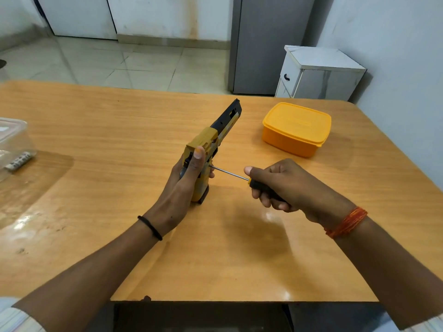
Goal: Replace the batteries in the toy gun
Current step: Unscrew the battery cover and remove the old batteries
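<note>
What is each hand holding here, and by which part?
Left hand grips the toy gun by its grip. Right hand holds the screwdriver by its handle.

Plain indoor room, likely home or small office. Wooden desk (119, 130), tiled floor (124, 63), whitewashed stained walls (167, 15), grey fridge (268, 44), small white cabinet (318, 75) in the corner.

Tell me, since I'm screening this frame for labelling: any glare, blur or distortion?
Head view: glare patches on the wooden table near the right hand and at left; wide-angle bending of the table's edges; the clear container at the left edge is soft; toy gun and screwdriver reasonably sharp.
</note>
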